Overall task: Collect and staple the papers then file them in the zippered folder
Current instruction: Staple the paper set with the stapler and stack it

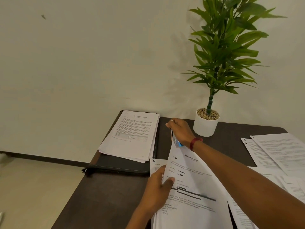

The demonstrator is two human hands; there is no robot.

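At centre frame, on the dark bench [107, 195], I judge stapling under way and filing not yet begun. Loose sheets [277, 151] at right lie uncollected. The zippered folder [118, 164] at centre left bears a paper stack [132, 134]. My left hand [156, 190] pinches the current set [189, 187] by its left edge. My right hand [179, 131] grips the stapler [177, 142] at the set's top corner.

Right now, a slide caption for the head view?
Right hand grips a blue stapler at the corner of papers the left hand holds, beside the zippered folder.
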